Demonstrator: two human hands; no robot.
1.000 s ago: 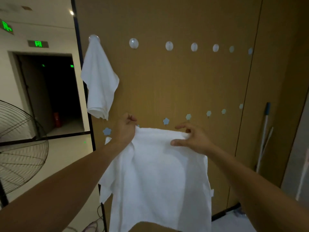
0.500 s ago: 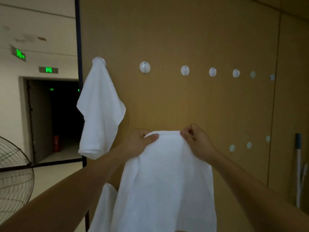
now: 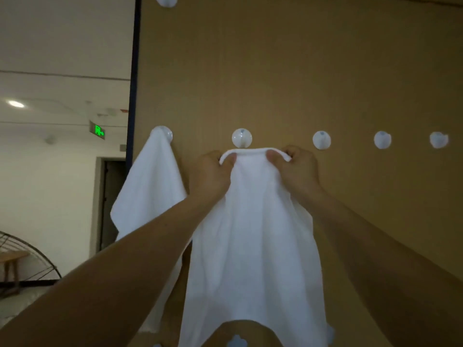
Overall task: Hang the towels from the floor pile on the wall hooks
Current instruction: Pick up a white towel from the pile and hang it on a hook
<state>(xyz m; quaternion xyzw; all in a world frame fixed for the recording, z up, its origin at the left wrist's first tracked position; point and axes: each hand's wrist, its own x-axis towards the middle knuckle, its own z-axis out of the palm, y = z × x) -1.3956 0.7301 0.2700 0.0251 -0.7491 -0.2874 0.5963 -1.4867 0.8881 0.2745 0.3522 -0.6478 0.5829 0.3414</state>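
Observation:
A white towel [image 3: 253,234] hangs down between my arms, its top edge stretched taut just under the second round white wall hook [image 3: 241,138]. My left hand [image 3: 211,174] pinches the top edge on the left and my right hand [image 3: 295,169] pinches it on the right. The edge sits right below the hook; whether it touches the hook I cannot tell. Another white towel [image 3: 150,186] hangs from the first hook [image 3: 164,132] on the left. The floor pile is out of view.
More round white hooks [image 3: 321,140] run rightward along the brown wall panel [image 3: 300,71], with one hook [image 3: 165,0] above and flower-shaped hooks [image 3: 236,341] below. To the left are a dark panel edge, a corridor doorway [image 3: 110,196], a green exit sign and a floor fan [image 3: 30,259].
Both hands have raised the towel from waist height up to the hook row and drawn closer together on its top edge. The view has tilted upward and nearer the wall.

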